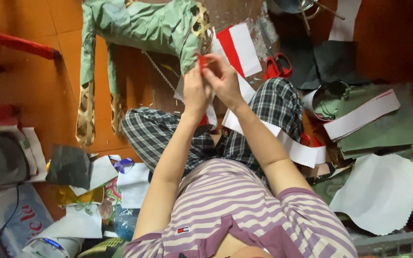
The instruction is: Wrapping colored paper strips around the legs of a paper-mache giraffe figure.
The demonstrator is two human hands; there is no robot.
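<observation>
My left hand and my right hand meet in front of me, above my crossed legs in checked trousers. Both pinch a small red paper piece between the fingertips. A long white paper strip with a red edge runs from under my hands across my right knee. Just beyond my hands stands a woven bamboo frame covered in green paper, shaped like a four-legged figure.
Red-handled scissors lie on the orange floor past my right knee. A red and white paper sheet lies beside the frame. Green paper sheets, a white scalloped sheet, black paper and scraps surround me.
</observation>
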